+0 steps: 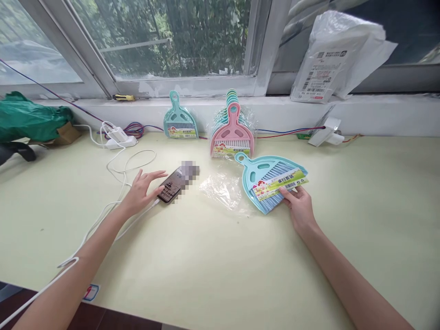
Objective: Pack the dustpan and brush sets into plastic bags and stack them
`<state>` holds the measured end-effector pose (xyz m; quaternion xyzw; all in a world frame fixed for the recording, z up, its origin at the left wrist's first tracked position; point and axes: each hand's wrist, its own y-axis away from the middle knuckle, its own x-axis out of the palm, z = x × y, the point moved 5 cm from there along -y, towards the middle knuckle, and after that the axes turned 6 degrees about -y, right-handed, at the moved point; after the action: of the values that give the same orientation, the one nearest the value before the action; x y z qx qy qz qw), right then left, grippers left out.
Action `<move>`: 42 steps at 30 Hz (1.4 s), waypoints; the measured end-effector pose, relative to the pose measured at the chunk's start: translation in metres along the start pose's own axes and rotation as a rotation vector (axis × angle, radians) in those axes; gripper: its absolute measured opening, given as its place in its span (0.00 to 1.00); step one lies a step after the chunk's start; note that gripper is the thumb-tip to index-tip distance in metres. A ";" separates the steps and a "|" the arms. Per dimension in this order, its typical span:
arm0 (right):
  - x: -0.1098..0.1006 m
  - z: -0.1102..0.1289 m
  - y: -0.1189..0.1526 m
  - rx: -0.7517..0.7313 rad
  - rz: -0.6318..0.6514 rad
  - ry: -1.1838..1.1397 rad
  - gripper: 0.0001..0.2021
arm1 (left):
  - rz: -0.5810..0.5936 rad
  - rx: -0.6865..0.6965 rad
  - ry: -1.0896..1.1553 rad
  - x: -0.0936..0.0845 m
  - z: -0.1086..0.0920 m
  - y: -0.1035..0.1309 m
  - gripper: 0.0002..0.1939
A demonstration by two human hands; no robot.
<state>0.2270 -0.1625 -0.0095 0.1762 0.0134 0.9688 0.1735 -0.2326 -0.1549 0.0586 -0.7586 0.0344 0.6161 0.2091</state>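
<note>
My right hand point(299, 206) grips the lower right edge of a teal dustpan with a blue-bristled brush point(271, 181), thumb on its printed label. The dustpan's handle points to the upper left. At the left, my left hand point(142, 190) has its fingers spread beside a phone point(170, 185) with a white cable plugged in; the thumb is at the phone's edge. Between phone and dustpan lies a crumpled clear plastic bag point(223, 190). Behind stands a row of dustpans with a pink one point(233, 133) in front, and a wrapped teal one point(180, 121) leans on the wall.
White cables run from a power strip point(120, 140) across the left of the table point(206, 275). A green bag point(30, 117) is at the far left. On the window ledge are a yellow cutter point(124, 97) and a white plastic package point(330, 59). A white socket point(326, 132) sits at the back right.
</note>
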 end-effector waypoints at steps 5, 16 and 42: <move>-0.001 -0.001 0.000 0.005 -0.005 0.004 0.27 | -0.006 0.022 -0.026 0.003 -0.001 0.001 0.25; -0.001 0.000 0.000 -0.001 -0.009 0.008 0.27 | -0.002 0.039 -0.075 0.001 -0.010 0.013 0.24; -0.001 0.000 -0.004 -0.046 0.043 -0.119 0.26 | 0.109 -0.071 -0.171 0.090 -0.234 -0.079 0.13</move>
<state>0.2293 -0.1589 -0.0101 0.2300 -0.0229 0.9602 0.1569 0.0291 -0.1484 0.0311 -0.7073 0.0359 0.6897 0.1507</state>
